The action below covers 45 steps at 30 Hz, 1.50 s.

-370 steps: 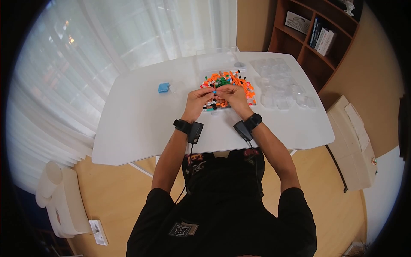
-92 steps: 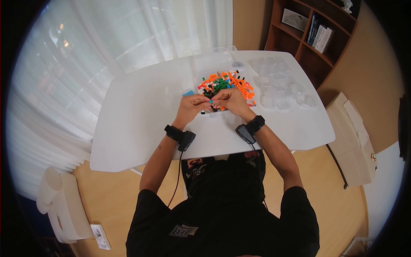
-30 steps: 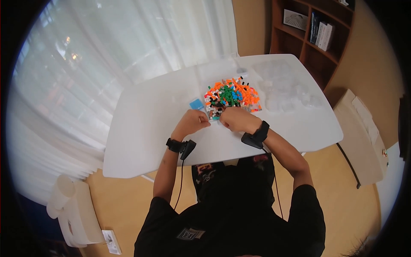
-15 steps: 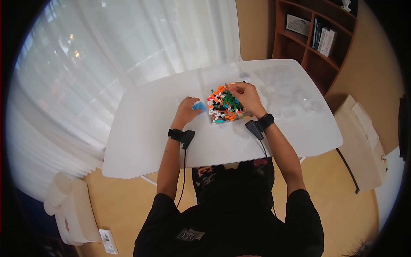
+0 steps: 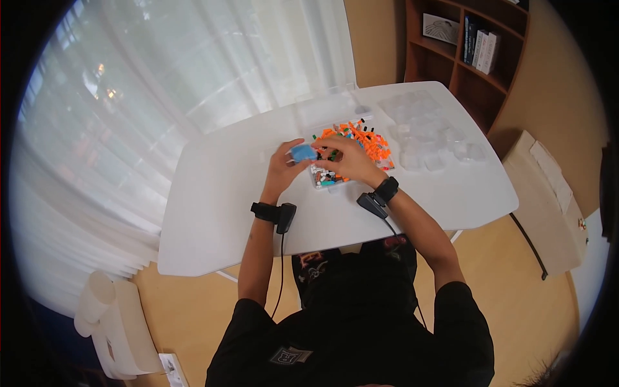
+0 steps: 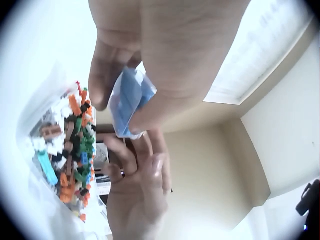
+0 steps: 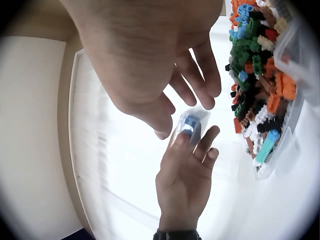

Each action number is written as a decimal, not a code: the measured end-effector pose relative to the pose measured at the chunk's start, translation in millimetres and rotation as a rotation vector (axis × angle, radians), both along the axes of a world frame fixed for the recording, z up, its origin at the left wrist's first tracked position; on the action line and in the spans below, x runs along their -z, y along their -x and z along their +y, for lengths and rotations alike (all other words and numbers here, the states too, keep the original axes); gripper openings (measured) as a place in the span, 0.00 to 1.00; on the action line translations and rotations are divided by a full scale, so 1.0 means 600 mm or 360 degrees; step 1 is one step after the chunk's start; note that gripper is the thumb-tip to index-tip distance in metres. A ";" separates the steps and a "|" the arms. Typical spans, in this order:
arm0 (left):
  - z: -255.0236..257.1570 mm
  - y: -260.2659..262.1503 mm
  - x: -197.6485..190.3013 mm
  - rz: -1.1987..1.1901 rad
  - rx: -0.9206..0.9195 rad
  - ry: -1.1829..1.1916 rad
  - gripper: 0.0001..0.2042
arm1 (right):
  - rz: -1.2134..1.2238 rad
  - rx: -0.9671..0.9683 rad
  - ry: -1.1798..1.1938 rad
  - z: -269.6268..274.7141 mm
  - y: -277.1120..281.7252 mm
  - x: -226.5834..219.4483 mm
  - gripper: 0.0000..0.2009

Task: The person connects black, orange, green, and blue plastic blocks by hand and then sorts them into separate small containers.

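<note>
My left hand (image 5: 278, 173) pinches a small clear plastic packet (image 5: 303, 153) with something blue inside, raised above the table at the left of a brick pile. In the left wrist view the packet (image 6: 127, 102) sits between thumb and fingers, its blue contents looking folded. My right hand (image 5: 353, 161) comes in from the right, fingertips right by the packet. Its fingers (image 7: 202, 90) are spread and loosely bent in the right wrist view, with no object showing between them. Small toy building bricks (image 5: 371, 148), orange, green, white, black and blue, are heaped beneath and behind the right hand.
The bricks lie in a clear shallow tray (image 7: 295, 117) on the white table (image 5: 219, 213). Several clear containers (image 5: 425, 129) stand at the back right. A larger clear box (image 5: 329, 106) is behind the pile. Cables run from both wrist cameras.
Earlier both hands met over the bricks at a small blue piece. The left hand has since moved left and lifted the packet; the right hand has come from over the pile towards it.
</note>
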<state>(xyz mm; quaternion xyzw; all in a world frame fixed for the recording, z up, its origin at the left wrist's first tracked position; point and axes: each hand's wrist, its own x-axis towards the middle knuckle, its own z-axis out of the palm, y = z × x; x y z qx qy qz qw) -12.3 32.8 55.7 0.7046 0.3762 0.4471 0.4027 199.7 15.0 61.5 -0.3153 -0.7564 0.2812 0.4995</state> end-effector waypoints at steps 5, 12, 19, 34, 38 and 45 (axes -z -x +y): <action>-0.007 -0.019 0.004 -0.0213 0.0286 0.0210 0.24 | -0.0114 -0.0002 -0.0167 0.007 -0.004 0.019 0.12; -0.009 -0.023 0.005 -0.0280 0.0250 0.0261 0.23 | -0.0302 0.0161 -0.0467 0.002 0.003 0.028 0.10; -0.016 -0.024 0.003 -0.0128 0.0318 0.0379 0.27 | -0.0417 0.0211 -0.0707 0.014 -0.009 0.030 0.09; -0.017 -0.047 0.015 -0.0412 -0.0006 0.0241 0.31 | 0.0200 0.0641 -0.0247 0.002 0.004 0.016 0.05; -0.011 -0.042 0.024 -0.0233 -0.0163 0.0036 0.31 | 0.0093 0.0438 -0.0087 0.008 0.015 0.037 0.09; -0.039 -0.087 -0.032 0.0362 -0.0452 -0.0545 0.36 | 0.0654 -0.0159 0.0736 0.030 0.025 0.047 0.20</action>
